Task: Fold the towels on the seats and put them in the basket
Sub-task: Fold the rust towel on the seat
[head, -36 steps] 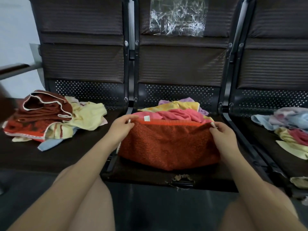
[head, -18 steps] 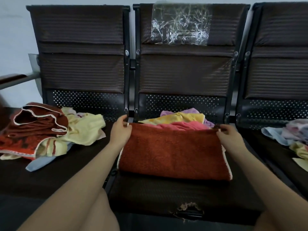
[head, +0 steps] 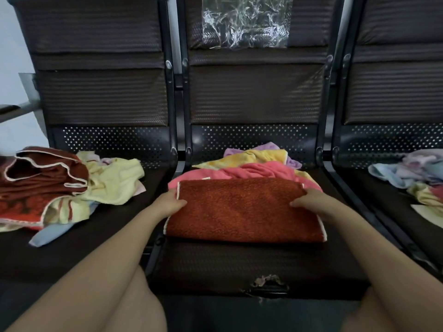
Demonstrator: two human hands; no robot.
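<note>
A rust-red towel, folded into a wide band with a white hem, lies flat on the middle seat. My left hand grips its left end, thumb on top. My right hand grips its right end the same way. Behind the red towel lie unfolded pink, yellow and purple towels. No basket is in view.
The left seat holds a heap of dark red, pale yellow and light blue towels. On the right seat lies a pile of light blue and pastel towels. Clear plastic hangs on the middle backrest. My knees show at the bottom.
The red towel, held up by its top edge a second ago, has been laid forward and down into a flat folded band. Both hands moved from its upper corners to its side ends.
</note>
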